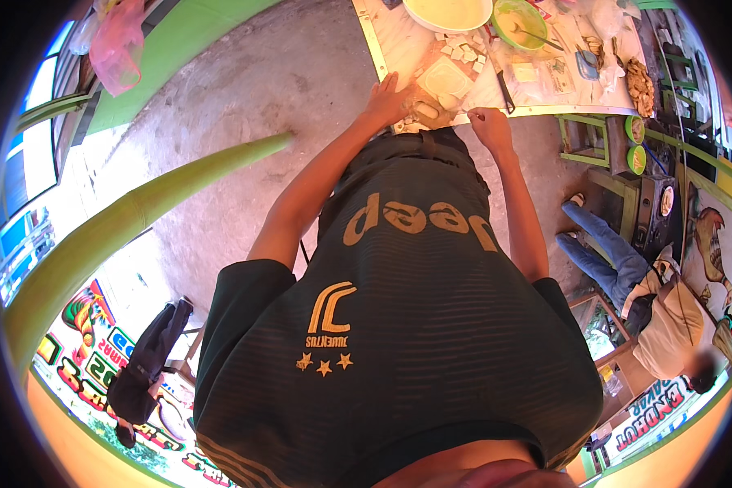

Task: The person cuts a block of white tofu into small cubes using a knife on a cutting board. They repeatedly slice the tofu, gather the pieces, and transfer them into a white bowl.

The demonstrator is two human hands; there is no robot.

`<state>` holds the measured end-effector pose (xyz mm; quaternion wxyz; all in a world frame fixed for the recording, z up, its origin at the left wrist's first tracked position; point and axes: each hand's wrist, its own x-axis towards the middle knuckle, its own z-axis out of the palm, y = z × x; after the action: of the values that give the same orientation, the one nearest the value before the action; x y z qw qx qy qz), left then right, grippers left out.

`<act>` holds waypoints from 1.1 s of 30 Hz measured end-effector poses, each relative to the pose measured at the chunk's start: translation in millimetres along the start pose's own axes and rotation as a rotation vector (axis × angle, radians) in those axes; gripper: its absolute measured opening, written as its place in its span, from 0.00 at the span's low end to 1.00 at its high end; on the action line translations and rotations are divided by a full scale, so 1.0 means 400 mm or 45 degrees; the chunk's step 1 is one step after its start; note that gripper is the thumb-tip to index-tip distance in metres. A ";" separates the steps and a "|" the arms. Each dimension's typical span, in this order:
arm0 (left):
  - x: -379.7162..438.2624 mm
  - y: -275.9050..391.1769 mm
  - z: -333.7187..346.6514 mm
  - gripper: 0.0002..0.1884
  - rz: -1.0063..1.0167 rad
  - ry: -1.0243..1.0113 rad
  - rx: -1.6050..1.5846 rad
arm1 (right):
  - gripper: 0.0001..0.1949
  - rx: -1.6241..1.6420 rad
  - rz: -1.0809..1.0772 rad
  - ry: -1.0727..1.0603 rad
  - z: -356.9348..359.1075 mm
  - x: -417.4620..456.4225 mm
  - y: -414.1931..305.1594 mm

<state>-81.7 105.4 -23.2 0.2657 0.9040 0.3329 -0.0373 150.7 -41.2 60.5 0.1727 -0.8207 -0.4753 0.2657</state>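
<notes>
My left hand [390,100] rests at the table's left edge, fingers spread and nothing seen in it. My right hand [490,127] is at the front edge with curled fingers; whether they pinch something small cannot be made out. Between the hands lies a brown chopping board [424,93], reaching close to my left fingers. On it sits a pale square slab [444,78], perhaps tofu. Several small white cubes [463,50] lie beyond the slab. A knife with a black handle [505,94] lies just beyond my right hand, apart from it.
A large pale basin [448,13] and a green bowl [520,24] with a spoon stand farther back on the table [494,64]. Brown knobbly food [639,88] lies at the right edge. A bamboo pole [158,204] slants at left. Two people [137,372] [659,329] are behind me.
</notes>
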 end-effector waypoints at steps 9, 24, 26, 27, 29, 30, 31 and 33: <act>0.000 0.002 0.004 0.37 -0.012 0.002 0.024 | 0.12 -0.051 -0.005 -0.008 -0.017 -0.017 0.014; -0.005 0.009 0.017 0.38 -0.025 0.057 -0.092 | 0.10 -0.122 0.066 0.017 -0.050 -0.021 0.038; -0.004 0.003 0.019 0.38 -0.032 0.046 -0.069 | 0.10 -0.136 0.043 0.038 -0.056 -0.013 0.039; -0.006 0.006 0.017 0.38 -0.035 0.038 -0.058 | 0.10 -0.145 0.035 0.044 -0.059 -0.009 0.037; -0.004 0.014 0.013 0.38 -0.050 0.020 -0.049 | 0.10 -0.141 -0.009 0.072 -0.062 0.002 0.047; -0.004 0.016 0.009 0.38 -0.056 0.010 -0.042 | 0.09 -0.125 -0.043 0.098 -0.060 0.011 0.058; -0.004 0.019 0.006 0.38 -0.056 0.002 -0.043 | 0.09 -0.110 -0.077 0.124 -0.058 0.019 0.069; -0.004 0.020 0.004 0.38 -0.059 -0.013 -0.043 | 0.09 -0.161 -0.068 0.159 -0.057 0.032 0.072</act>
<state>-77.7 98.6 -20.6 0.2819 0.8911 0.3532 -0.0425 189.6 -44.8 59.9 0.1568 -0.8320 -0.5011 0.1789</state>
